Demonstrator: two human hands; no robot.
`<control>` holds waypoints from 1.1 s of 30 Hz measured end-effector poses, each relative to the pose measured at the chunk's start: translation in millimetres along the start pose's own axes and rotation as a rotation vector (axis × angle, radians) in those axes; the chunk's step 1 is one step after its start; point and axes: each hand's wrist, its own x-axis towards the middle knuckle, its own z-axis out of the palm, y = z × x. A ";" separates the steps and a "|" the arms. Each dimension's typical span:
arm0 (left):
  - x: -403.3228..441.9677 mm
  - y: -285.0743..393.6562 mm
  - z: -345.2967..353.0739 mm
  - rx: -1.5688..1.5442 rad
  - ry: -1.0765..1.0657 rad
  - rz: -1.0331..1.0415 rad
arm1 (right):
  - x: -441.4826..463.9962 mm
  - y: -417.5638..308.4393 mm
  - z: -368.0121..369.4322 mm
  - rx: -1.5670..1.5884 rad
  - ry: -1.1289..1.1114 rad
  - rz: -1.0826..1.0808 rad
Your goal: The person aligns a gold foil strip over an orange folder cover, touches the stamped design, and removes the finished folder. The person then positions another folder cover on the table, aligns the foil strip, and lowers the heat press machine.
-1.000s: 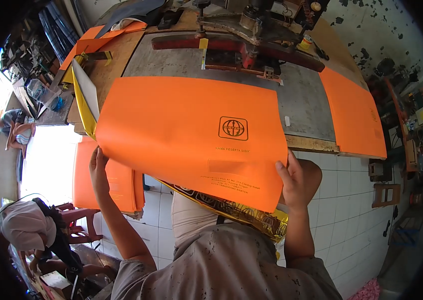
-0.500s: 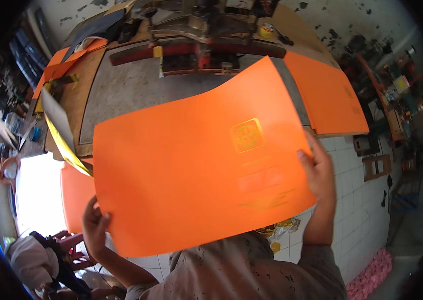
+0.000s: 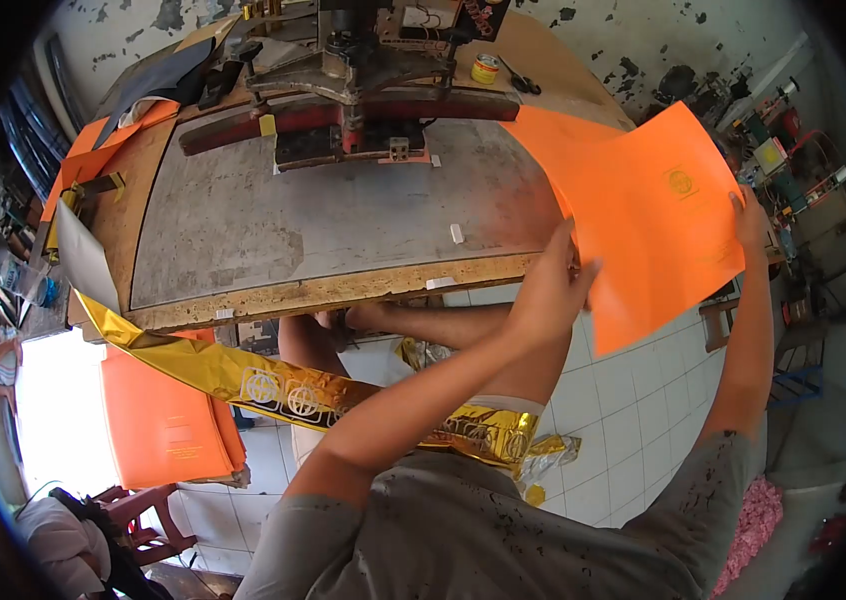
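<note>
An orange sheet (image 3: pixel 648 230) with a gold globe emblem is held up at the right of the worktable. My left hand (image 3: pixel 555 285) reaches across to its near left edge, the fingers partly hidden. The sheet's far right edge is gripped by my right hand (image 3: pixel 749 222). Under and behind the sheet, more orange paper (image 3: pixel 543 140) lies at the table's right side. A strip of gold foil (image 3: pixel 293 390), with pale globe patterns, runs from the table's left corner across my lap.
A heavy press (image 3: pixel 348 85) stands over the grey tabletop (image 3: pixel 213 230). A yellow tin (image 3: pixel 484 68) and scissors lie behind it. At lower left are an orange stack (image 3: pixel 168 415), a red stool (image 3: pixel 148 525) and another person (image 3: pixel 63 545).
Both hands have carried the orange sheet from in front of me to the table's right side. The grey tabletop and the gold foil strip have come into view. The camera view has shifted.
</note>
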 end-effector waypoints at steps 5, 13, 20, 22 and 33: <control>30.2 -28.4 -7.2 0.157 0.032 -0.021 | 5.0 -19.6 67.4 -0.499 0.400 -0.193; -212.2 39.3 -214.0 0.149 -0.224 -0.420 | -113.6 -127.4 170.2 0.185 -0.202 -0.195; -425.6 -19.9 -374.5 0.208 0.690 -0.768 | -81.1 -105.1 175.0 0.356 -0.276 -0.251; -472.2 -98.6 -417.1 0.696 0.894 -0.606 | -78.0 -105.3 179.4 0.352 -0.256 -0.247; -470.3 -205.9 -446.3 1.610 0.985 -0.883 | -179.0 -181.4 150.3 0.306 0.128 -0.408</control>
